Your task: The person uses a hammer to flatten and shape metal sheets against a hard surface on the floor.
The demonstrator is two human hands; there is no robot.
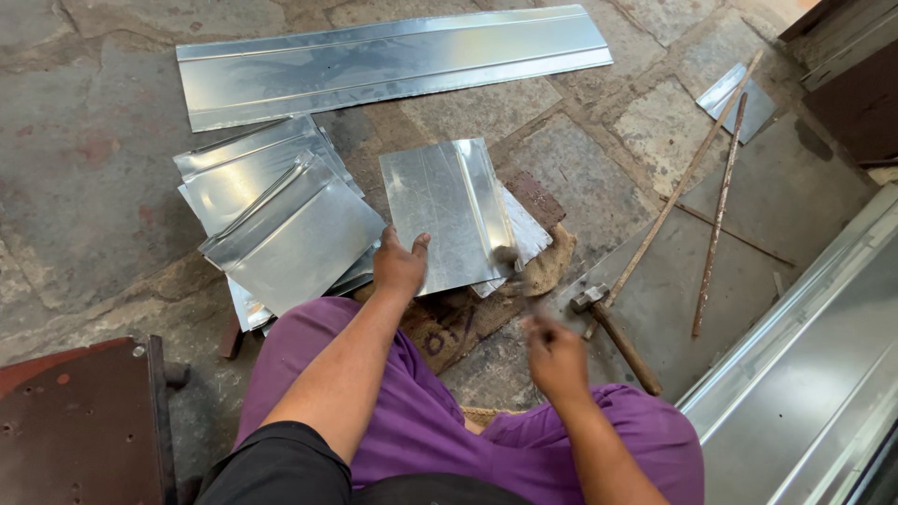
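The left hand (pixel 399 266) lies flat, fingers spread, on the lower edge of a small metal sheet (pixel 447 213). The right hand (pixel 554 355), at 4 o'clock from it, is closed on a blurred mallet (pixel 513 266) whose head touches the sheet's lower right corner. At 9 o'clock lies a stack of bent sheets (pixel 281 220); at 12 o'clock, a long sheet strip (pixel 393 61). A hammer (pixel 613 332) and two rods (pixel 716 201) lie at 3 o'clock on the stone floor (pixel 84 168).
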